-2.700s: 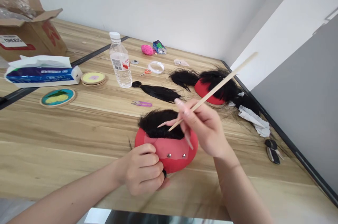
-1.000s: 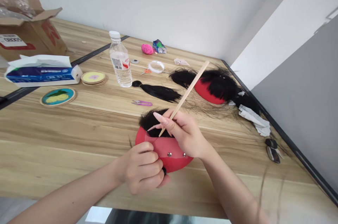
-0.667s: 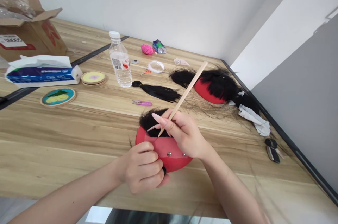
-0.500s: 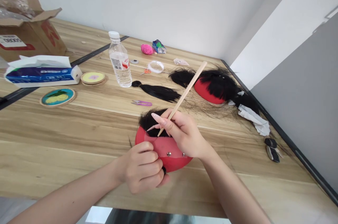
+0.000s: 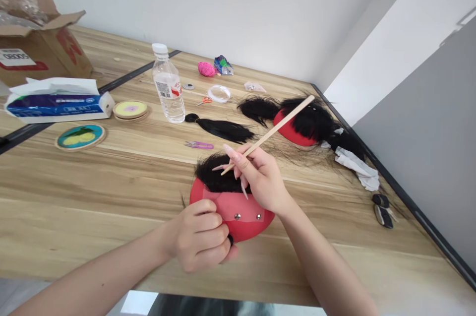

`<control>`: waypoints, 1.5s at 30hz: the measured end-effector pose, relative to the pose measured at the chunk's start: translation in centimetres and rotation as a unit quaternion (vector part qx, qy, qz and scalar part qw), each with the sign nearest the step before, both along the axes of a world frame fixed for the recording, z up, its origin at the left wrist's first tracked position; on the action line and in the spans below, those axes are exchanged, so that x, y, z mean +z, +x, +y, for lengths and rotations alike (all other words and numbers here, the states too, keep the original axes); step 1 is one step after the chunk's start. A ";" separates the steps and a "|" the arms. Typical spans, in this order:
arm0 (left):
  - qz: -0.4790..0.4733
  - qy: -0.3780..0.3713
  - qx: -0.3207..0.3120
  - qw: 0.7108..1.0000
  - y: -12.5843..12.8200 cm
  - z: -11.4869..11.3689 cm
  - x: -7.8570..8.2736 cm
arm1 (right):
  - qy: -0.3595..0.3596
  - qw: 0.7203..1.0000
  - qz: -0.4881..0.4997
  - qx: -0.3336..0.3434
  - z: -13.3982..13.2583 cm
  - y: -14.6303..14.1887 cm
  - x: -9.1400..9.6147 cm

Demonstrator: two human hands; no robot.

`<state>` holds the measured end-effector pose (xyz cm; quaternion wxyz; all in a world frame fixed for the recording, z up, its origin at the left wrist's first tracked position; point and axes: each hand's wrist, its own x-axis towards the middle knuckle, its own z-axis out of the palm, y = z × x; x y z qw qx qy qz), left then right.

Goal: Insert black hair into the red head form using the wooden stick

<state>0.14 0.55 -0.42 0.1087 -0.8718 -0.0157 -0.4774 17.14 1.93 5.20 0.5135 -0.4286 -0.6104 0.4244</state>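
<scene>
A red dome-shaped form (image 5: 241, 219) with black hair (image 5: 213, 177) on its far side sits near the table's front edge. My left hand (image 5: 203, 241) is closed against its near left side, gripping it. My right hand (image 5: 258, 177) hovers over the hair and pinches a long thin wooden stick (image 5: 277, 127). The stick's lower tip rests at the hair, and its other end points up to the right.
A second red form with black hair (image 5: 305, 125) lies at the back right beside white cloth (image 5: 357, 167). A hair bundle (image 5: 223, 130), purple snips (image 5: 201, 145), water bottle (image 5: 168, 85), tissue pack (image 5: 55, 102), round hoops (image 5: 80, 136) and cardboard box (image 5: 37, 43) lie on the wooden table (image 5: 92, 192).
My right hand lifted slightly up and back from the red surface onto the hair, and the stick tilted lower toward the right. My left hand kept its hold.
</scene>
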 end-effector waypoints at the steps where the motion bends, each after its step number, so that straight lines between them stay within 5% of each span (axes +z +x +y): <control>1: 0.001 0.002 -0.001 1.000 0.0 0.0 0.0 | 0.007 1.000 -0.015 -0.019 0.3 0.2 -0.1; 7: 0.003 0.004 0.003 1.000 -0.1 -0.1 0.1 | 0.040 0.977 -0.139 -0.154 2.1 2.2 -0.5; 11: -0.001 0.015 0.000 1.000 -0.1 0.0 0.0 | 0.095 0.960 -0.124 -0.232 1.7 3.1 0.9; 13: -0.004 0.012 0.001 1.000 -0.1 0.0 -0.1 | 0.098 0.970 -0.065 -0.212 0.7 3.0 1.9; 17: -0.002 -0.001 -0.004 1.000 0.0 -0.1 -0.2 | 0.032 0.999 0.031 0.020 -1.4 1.8 2.8; 20: -0.002 -0.010 -0.001 1.000 0.0 -0.2 -0.3 | 0.006 0.993 0.012 0.113 -2.1 0.7 2.3; 26: 0.001 -0.010 -0.003 1.000 -0.1 -0.2 -0.2 | 0.068 0.990 -0.092 0.084 -1.5 0.1 1.1; 45: -0.008 -0.003 -0.011 1.000 0.1 0.0 -0.3 | 0.065 0.989 -0.114 0.064 -1.2 0.1 0.9</control>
